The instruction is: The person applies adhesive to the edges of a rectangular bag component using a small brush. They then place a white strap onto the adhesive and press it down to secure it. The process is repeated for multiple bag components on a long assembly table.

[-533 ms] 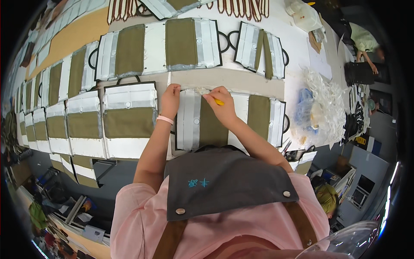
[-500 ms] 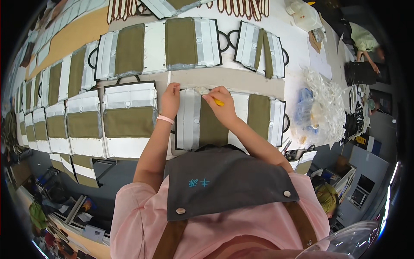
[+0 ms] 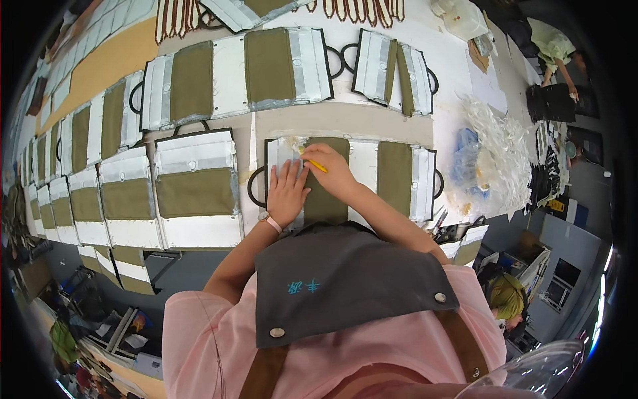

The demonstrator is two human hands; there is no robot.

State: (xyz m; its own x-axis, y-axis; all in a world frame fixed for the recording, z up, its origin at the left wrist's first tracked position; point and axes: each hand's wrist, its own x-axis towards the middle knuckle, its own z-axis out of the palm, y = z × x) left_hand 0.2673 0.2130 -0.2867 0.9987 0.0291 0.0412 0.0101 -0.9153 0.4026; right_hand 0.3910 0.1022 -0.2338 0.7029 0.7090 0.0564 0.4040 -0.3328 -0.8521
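In front of me lies a flat bag panel (image 3: 393, 179) with olive, white and silvery strips, black edging and a black loop handle at each side. My left hand (image 3: 287, 191) rests flat on its left part, fingers stretched out. Just right of those fingertips, my right hand (image 3: 335, 174) grips a slim yellow-handled tool (image 3: 319, 165), its tip pointing to the panel's far left part. Small pale fluffy scraps (image 3: 291, 142) lie near that tip, along the panel's far edge. The tool's exact kind cannot be made out.
Similar panels (image 3: 197, 191) lie in a row to the left, with a longer panel (image 3: 269, 70) beyond. A heap of white strips (image 3: 508, 149) and blue plastic film (image 3: 468, 166) sits at the right. Another person (image 3: 553, 43) stands at the far right.
My left hand has come nearer from the panel's far left corner and now lies flat on it. My right hand has shifted slightly left and nearer with the yellow-handled tool.
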